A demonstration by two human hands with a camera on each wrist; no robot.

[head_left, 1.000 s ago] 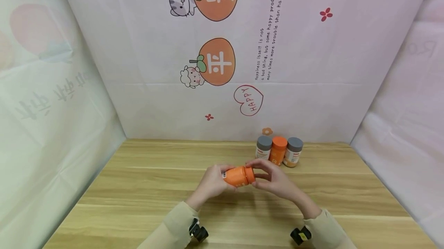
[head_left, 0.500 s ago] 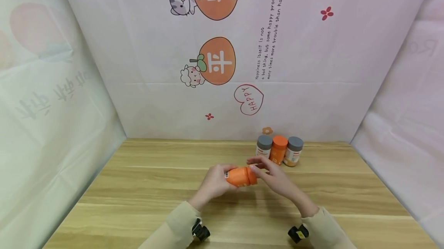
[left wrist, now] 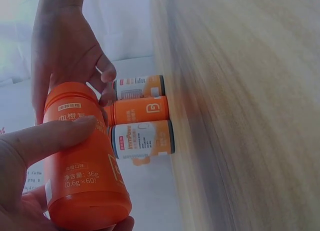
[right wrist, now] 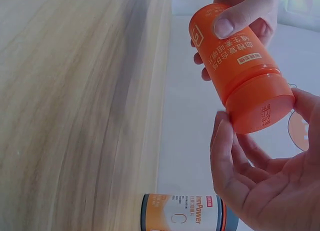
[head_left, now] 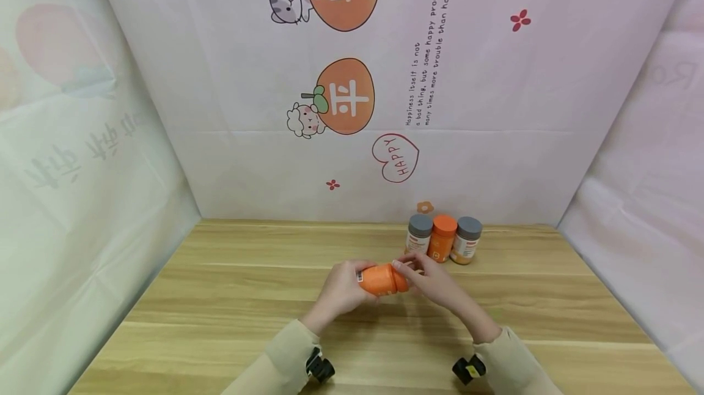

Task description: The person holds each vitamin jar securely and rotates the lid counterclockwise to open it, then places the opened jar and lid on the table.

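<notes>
My left fingers [left wrist: 60, 135] are curled round the body of an orange bottle [head_left: 376, 280], the thumb laid along its label, and my right fingers [right wrist: 222, 151] pinch the sides of its orange cap [right wrist: 260, 103]. The bottle is tilted well over, held up off the table [head_left: 247, 321], cap end toward my right. The cap sits on the neck; whether it is loose I can't tell. As I judge it, the work is at that cap: I do best to keep the left grip firm without squeezing, hold the body steady, and let the right fingers turn evenly, in line with the bottle, lest it slip or tip. Beyond my right fingers, near the printed backdrop [head_left: 473, 95], three bottles stand upright, close together: an orange-lidded one [head_left: 442, 240] between two grey-lidded ones [head_left: 419, 236]. I should keep my knuckles clear of them.
</notes>
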